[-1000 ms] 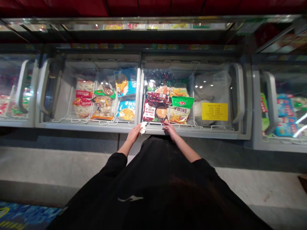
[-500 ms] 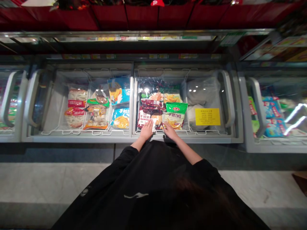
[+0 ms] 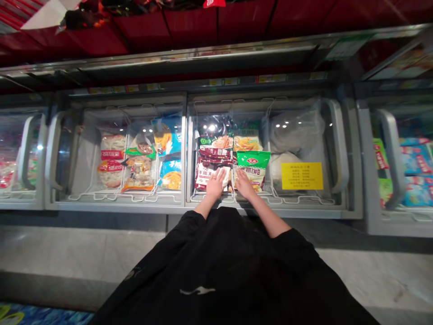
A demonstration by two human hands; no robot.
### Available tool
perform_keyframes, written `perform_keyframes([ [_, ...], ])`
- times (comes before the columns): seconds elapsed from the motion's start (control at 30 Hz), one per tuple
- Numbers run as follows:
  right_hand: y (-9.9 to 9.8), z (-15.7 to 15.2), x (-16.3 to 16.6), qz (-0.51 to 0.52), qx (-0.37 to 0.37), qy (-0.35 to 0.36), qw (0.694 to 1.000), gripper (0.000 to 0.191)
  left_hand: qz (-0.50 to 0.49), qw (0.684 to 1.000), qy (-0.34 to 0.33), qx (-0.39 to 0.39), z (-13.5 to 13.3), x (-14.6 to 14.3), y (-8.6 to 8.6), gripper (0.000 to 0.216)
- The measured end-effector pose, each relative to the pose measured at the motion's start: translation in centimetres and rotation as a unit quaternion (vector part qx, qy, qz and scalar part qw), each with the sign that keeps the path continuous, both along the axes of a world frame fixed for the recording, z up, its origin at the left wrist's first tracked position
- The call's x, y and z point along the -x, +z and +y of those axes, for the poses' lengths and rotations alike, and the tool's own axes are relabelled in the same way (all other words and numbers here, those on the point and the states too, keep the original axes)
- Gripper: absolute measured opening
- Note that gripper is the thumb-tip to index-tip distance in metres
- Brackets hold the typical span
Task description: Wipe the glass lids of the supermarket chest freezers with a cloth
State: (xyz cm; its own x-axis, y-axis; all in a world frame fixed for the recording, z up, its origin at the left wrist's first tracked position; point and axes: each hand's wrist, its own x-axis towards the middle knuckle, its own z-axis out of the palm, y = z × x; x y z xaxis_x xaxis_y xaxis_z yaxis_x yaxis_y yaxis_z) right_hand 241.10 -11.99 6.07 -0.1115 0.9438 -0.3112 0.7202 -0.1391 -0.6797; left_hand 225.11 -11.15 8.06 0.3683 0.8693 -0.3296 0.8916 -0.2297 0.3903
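My left hand (image 3: 216, 183) lies flat with fingers outstretched over a maroon and white pancake bag (image 3: 205, 174) in the freezer's right half. A small whitish patch shows by its fingertips; I cannot make out what it is. Close by on the right, my right hand (image 3: 244, 184) has its fingers extended over the lower left of a green and cream pancake bag (image 3: 253, 162). Neither hand grips anything. Whether the palms touch the bags or the clear lid between is not plain. Behind these bags lie a yellow-toned bag (image 3: 247, 142) and another food bag (image 3: 221, 142).
Blue bags (image 3: 171, 172) and red-labelled bags (image 3: 111, 166) lie in wire baskets on the left. A yellow notice (image 3: 302, 176) is at the right, near a grey lid handle (image 3: 334, 146). Red shelving (image 3: 196, 29) overhangs the back.
The view has shifted and tilted slightly. My left hand's fingers now lie further over the maroon bag, and my right hand's fingers reach further onto the green and cream bag.
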Motion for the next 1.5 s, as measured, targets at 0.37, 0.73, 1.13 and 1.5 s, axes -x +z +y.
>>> perform_keyframes([
  [0.37, -1.0, 4.6, -0.8, -0.038, -0.048, 0.034, 0.998, 0.061, 0.014, 0.993, 0.099, -0.067, 9.9, 2.6, 0.3, 0.064],
  [0.73, -1.3, 7.0, -2.9, -0.132, -0.065, 0.05, 0.988, 0.064, -0.039, 0.995, -0.027, -0.089, 17.3, 1.3, 0.2, 0.053],
  [1.13, -0.8, 9.7, -4.3, -0.18, -0.135, -0.007, 0.974, 0.068, -0.043, 0.989, -0.12, -0.073, 20.1, -2.5, 0.6, 0.051],
  [1.5, -1.8, 10.2, -6.4, -0.154, -0.126, 0.016, 0.98, 0.057, -0.006, 0.99, 0.024, -0.136, 23.6, -6.5, -0.2, 0.052],
])
